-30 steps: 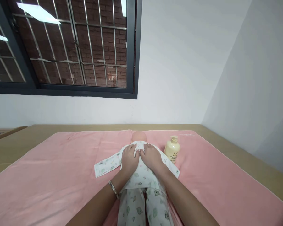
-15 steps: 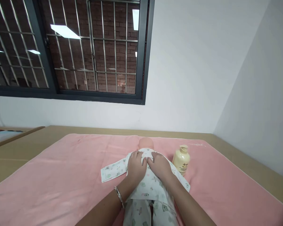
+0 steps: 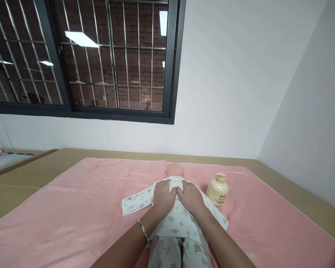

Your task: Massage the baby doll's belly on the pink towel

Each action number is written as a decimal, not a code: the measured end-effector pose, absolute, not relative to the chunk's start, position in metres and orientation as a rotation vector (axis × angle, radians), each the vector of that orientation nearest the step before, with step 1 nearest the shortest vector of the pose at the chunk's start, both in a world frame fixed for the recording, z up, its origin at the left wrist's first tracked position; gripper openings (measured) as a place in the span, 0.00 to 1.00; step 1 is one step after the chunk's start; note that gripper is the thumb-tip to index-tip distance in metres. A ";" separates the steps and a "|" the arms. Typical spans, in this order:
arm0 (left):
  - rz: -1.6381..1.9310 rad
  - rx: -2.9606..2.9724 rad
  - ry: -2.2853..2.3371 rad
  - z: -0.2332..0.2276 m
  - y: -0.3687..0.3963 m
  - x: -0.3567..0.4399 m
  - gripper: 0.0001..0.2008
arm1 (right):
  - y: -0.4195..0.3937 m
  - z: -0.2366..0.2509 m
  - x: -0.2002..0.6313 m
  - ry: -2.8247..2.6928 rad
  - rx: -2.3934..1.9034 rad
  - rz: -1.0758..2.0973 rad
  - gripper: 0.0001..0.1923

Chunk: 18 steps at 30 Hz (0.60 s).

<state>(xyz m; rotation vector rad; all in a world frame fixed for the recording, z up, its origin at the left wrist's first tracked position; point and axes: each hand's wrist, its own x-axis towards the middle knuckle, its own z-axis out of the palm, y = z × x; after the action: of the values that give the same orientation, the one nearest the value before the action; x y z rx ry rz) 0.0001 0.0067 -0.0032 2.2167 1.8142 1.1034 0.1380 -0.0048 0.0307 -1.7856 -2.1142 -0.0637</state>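
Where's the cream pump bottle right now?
The cream pump bottle stands upright on the pink blanket, just right of the doll and the right hand.

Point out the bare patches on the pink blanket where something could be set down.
Widest bare stretch of the pink blanket: left of the doll, out to the blanket's left edge. Another bare patch lies right of the cream bottle, toward the wall. Crowded: the middle, where left hand and right hand press the doll's chest, bottle close beside.

Both hands (image 3: 176, 197) have closed in together on the doll's chest (image 3: 173, 212)
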 end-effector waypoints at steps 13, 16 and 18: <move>1.185 2.198 1.822 -0.007 0.008 0.001 0.17 | -0.007 0.033 0.137 -2.110 -1.805 -0.127 0.20; 1.234 2.169 1.803 -0.009 0.007 0.001 0.17 | -0.013 0.034 0.132 -2.143 -1.821 -0.196 0.20; 1.274 2.140 1.789 -0.009 0.005 0.000 0.16 | -0.017 0.036 0.128 -2.184 -1.834 -0.248 0.22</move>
<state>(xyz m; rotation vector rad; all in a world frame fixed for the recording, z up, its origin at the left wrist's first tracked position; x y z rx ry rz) -0.0003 0.0054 -0.0090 2.1405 1.7889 1.2735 0.1280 -0.0167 0.0359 -1.8337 -2.1837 -0.2480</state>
